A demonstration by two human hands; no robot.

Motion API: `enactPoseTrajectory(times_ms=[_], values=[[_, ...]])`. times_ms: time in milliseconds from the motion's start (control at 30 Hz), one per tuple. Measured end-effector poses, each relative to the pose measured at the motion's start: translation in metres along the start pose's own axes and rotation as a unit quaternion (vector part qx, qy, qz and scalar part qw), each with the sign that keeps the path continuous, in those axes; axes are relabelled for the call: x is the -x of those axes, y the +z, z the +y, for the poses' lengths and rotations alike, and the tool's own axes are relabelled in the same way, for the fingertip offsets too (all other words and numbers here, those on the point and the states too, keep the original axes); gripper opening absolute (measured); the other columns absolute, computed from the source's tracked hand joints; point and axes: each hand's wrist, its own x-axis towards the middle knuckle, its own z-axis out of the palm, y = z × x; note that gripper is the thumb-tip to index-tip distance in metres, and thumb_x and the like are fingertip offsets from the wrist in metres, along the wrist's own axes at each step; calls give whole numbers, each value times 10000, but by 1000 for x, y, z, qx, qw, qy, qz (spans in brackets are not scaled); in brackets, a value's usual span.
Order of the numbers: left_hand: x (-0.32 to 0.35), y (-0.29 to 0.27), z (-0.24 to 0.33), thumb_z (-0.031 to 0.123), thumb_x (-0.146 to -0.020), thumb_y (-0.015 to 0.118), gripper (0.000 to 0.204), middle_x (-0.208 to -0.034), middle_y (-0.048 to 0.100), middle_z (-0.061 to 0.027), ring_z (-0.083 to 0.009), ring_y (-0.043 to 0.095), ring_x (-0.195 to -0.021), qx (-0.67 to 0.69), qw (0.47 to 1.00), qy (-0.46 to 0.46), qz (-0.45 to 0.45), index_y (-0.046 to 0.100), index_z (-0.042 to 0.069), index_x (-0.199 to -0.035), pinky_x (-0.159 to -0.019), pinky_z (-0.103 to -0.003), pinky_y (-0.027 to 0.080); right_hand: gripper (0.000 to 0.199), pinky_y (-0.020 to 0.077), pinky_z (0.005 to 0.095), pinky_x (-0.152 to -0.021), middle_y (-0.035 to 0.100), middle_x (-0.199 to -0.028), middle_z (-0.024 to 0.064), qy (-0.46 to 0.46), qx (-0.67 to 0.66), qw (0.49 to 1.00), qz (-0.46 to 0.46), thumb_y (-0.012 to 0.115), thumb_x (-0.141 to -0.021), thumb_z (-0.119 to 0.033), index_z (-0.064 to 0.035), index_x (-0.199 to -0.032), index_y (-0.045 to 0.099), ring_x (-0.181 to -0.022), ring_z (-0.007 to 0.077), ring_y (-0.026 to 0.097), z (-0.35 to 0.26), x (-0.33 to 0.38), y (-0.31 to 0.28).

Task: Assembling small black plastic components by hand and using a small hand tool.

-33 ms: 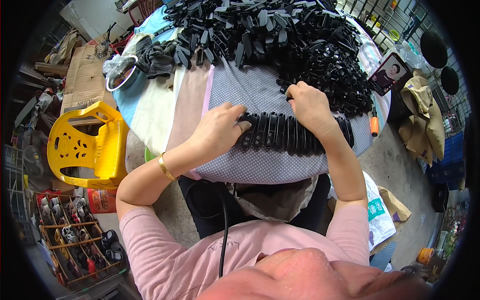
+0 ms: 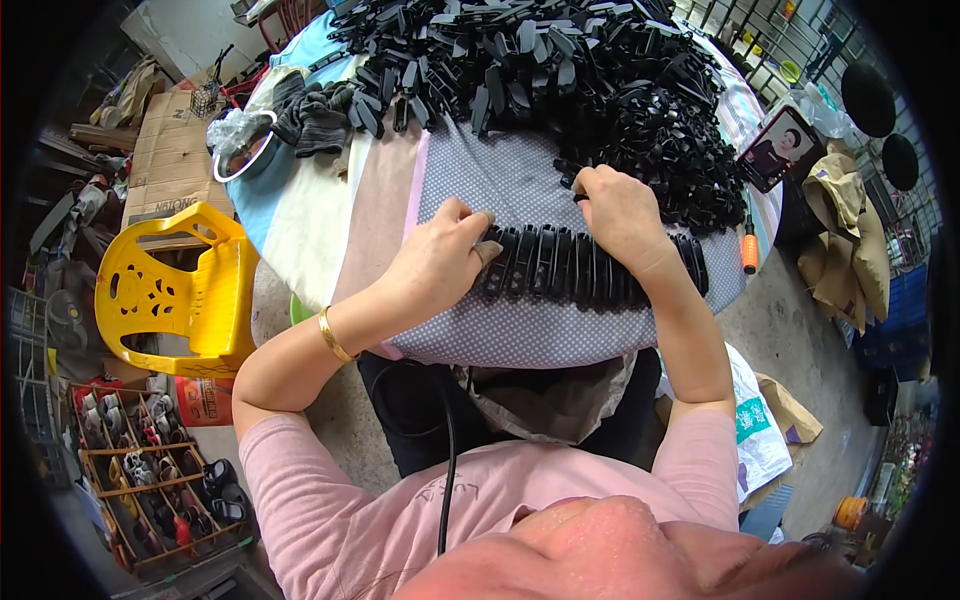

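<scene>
My left hand [image 2: 440, 250] still pinches the black row [image 2: 565, 268] by its end, my right hand [image 2: 618, 212] a small piece [image 2: 579, 197]. The bowl [image 2: 263, 160] holds crumpled plastic [image 2: 238, 128].

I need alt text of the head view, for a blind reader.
A person's left hand is at the left end of a row of black pieces on a cloth-covered table; the right hand is beside a large black heap.

a yellow plastic chair [image 2: 224, 300] near a wooden shoe rack [image 2: 135, 450]; a lit phone [image 2: 775, 150].
</scene>
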Motion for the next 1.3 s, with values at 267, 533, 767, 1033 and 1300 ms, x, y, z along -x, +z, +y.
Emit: enactPoseTrajectory(times_ms=[267,533,767,1033,1300], values=[[20,2,5,155,-649,760,752,-1170,384,-136,-241,542,-746,58,996,64,8,374,70,-1288,-711,-312,483,127,487,344,-648,620,-800,111,-30,-181,981,63,602,-745,-90,-35,-856,629,-714,260,614,0,0,-6],[4,2,3,152,-677,742,666,-1122,440,-117,-211,539,-732,82,991,102,10,424,61,-1255,-705,-333,473,120,492,317,-609,633,-787,124,-8,-206,978,41,601,-750,-84,-23,-846,636,-665,248,622,-2,1,-12],[-87,-35,-83,347,-762,669,414,-900,607,-199,-344,590,-844,-68,972,-56,219,603,-17,-947,-754,-390,471,105,481,259,-567,628,-766,86,-37,-265,959,89,637,-735,-57,-8,-828,638,-617,173,606,-11,0,-16],[-136,-25,-95,232,-737,598,461,-1044,586,-209,-343,561,-986,-123,946,-156,256,526,-3,-1127,-861,-390,439,90,475,235,-569,623,-769,91,-46,-300,946,117,639,-743,-19,10,-827,629,-613,156,598,-12,1,-19],[-76,-34,-36,-73,-700,540,387,-959,590,-85,-150,581,-869,178,945,93,257,567,25,-1074,-742,-232,472,213,483,208,-622,594,-921,38,-17,-476,870,127,583,-823,6,10,-1034,561,-771,105,587,-16,-2,-19]])
